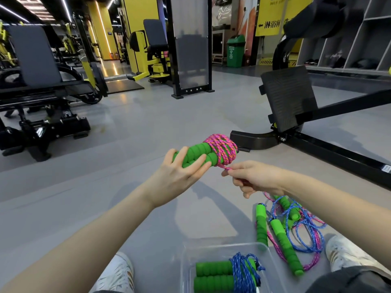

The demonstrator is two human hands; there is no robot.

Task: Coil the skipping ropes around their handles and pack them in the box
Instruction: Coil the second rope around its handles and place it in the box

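Gripping a pair of green handles (pixel 196 154) between thumb and fingers, your left hand (pixel 179 174) holds them raised at the centre of the frame, above the grey floor (pixel 148 123). Pink rope (pixel 221 149) is coiled thickly round the handles' right ends. Just right of it, your right hand (pixel 257 178) pinches the rope's tail between thumb and forefinger, a short strand running back to the coil. Along the bottom edge, right of centre, a clear box (pixel 190 256) holds one bundle of handles wound in blue rope (pixel 241 273). Beside the box at lower right, loose ropes (pixel 296 227), pink and blue, lie tangled on the floor with their green grips, near your white shoe (pixel 342 250).
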